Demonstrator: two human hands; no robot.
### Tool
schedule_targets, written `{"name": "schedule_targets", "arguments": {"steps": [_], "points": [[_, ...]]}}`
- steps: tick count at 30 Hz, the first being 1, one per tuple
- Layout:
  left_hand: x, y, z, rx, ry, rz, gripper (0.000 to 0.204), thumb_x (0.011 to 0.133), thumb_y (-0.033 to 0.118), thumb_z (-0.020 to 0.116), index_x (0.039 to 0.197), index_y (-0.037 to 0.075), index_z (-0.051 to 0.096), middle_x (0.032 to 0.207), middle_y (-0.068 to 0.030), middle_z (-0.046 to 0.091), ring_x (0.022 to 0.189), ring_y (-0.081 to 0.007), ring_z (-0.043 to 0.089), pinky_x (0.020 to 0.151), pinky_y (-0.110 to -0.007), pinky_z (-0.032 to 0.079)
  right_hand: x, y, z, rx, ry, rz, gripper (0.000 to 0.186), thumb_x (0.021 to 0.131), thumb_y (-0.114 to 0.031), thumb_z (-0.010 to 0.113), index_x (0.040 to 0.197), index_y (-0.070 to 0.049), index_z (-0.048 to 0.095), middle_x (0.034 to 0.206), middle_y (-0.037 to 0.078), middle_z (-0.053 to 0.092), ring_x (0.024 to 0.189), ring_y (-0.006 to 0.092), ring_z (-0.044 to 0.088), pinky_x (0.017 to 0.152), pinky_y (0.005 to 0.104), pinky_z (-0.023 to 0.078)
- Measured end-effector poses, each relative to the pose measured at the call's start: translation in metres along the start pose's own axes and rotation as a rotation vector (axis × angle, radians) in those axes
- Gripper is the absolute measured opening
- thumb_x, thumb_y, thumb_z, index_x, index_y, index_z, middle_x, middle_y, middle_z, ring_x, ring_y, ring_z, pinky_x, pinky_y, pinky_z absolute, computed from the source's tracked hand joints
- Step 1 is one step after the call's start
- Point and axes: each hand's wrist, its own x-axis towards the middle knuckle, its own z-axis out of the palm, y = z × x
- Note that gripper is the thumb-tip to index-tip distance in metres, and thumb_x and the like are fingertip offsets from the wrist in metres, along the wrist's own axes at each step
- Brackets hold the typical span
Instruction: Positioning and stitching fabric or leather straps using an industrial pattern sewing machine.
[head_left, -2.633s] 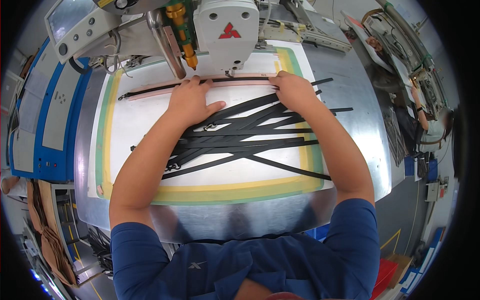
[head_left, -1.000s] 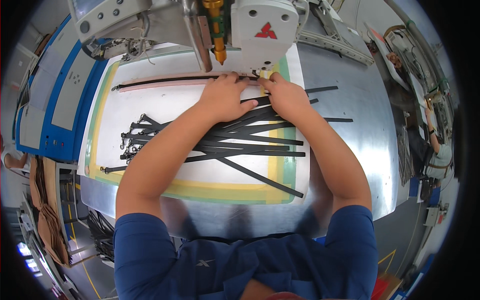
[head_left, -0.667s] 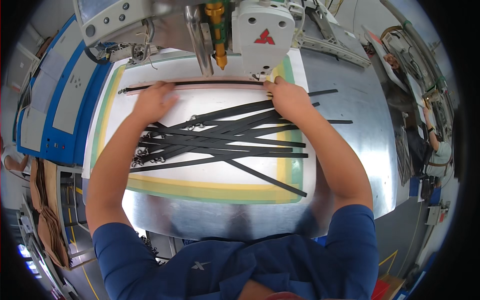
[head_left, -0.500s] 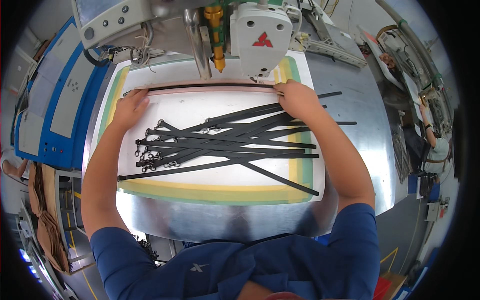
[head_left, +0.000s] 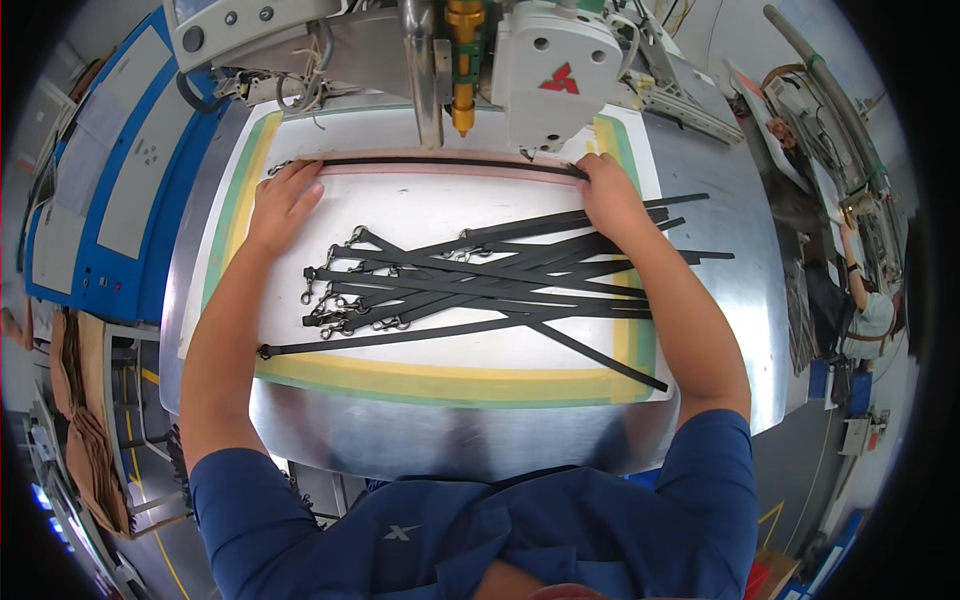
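Note:
A long black strap (head_left: 450, 164) lies straight in a pale pink channel strip (head_left: 400, 172) across the top of a white sheet (head_left: 370, 210) with yellow-green taped borders. My left hand (head_left: 287, 203) has its fingertips on the strap's left end by a metal clasp, thumb apart. My right hand (head_left: 610, 200) is closed at the strap's right end, fingertips partly hidden. Below both, several black straps with metal snap hooks (head_left: 470, 280) lie crossed in a loose pile. A white machine head (head_left: 550, 90) and gold nozzle (head_left: 463, 120) hang just above the strip.
A steel table (head_left: 450, 430) carries the sheet. A blue-and-white machine (head_left: 100, 170) stands left, beside brown material (head_left: 95, 460) on a rack. At the right, a co-worker (head_left: 870, 320) reaches toward other machinery. A control panel (head_left: 240, 25) is at the upper left.
My left hand has moved from mid-strip out to the strap's left end, uncovering the pile's hooks. My right hand went inward, then back to the right end. The view has shifted slightly.

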Motion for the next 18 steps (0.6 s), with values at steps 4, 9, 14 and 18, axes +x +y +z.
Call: {"name": "schedule_targets", "arguments": {"steps": [4,9,14,18], "points": [[0.002,0.009,0.005,0.073,0.074,-0.051,0.052,0.105,0.045,0.054,0.138,0.006,0.067,0.144,-0.0150,0.063,0.135,-0.0328,0.057,0.113,-0.048,0.038,0.001,0.010,0.003,0.029,0.108,0.016,0.027,0.096,-0.005,0.065,0.122,0.000,0.066,0.117,0.023,0.065,0.112,0.0449,0.065,0.098,0.0484,0.054],[0.005,0.017,0.007,0.165,0.159,-0.221,0.051,0.104,0.045,0.056,0.126,0.001,0.070,0.129,-0.0177,0.070,0.122,-0.0358,0.064,0.106,-0.049,0.044,-0.013,0.009,0.011,-0.083,0.163,-0.024,0.025,0.097,-0.019,0.065,0.117,-0.004,0.067,0.117,0.018,0.066,0.105,0.0431,0.067,0.090,0.0510,0.055],[0.001,0.018,0.003,0.123,0.203,-0.176,0.052,0.103,0.046,0.058,0.123,0.000,0.071,0.125,-0.0181,0.071,0.117,-0.0358,0.066,0.101,-0.048,0.046,-0.016,0.000,0.011,-0.072,0.172,-0.055,0.024,0.095,-0.017,0.065,0.116,-0.005,0.068,0.114,0.017,0.067,0.102,0.0420,0.067,0.088,0.0500,0.055],[0.003,0.020,0.004,0.124,0.196,-0.211,0.053,0.102,0.046,0.059,0.127,0.000,0.070,0.127,-0.0177,0.071,0.118,-0.0351,0.066,0.101,-0.048,0.046,-0.015,0.002,0.011,-0.031,0.173,-0.066,0.020,0.095,-0.014,0.064,0.112,-0.002,0.068,0.110,0.018,0.067,0.101,0.0432,0.066,0.088,0.0493,0.053]]}}
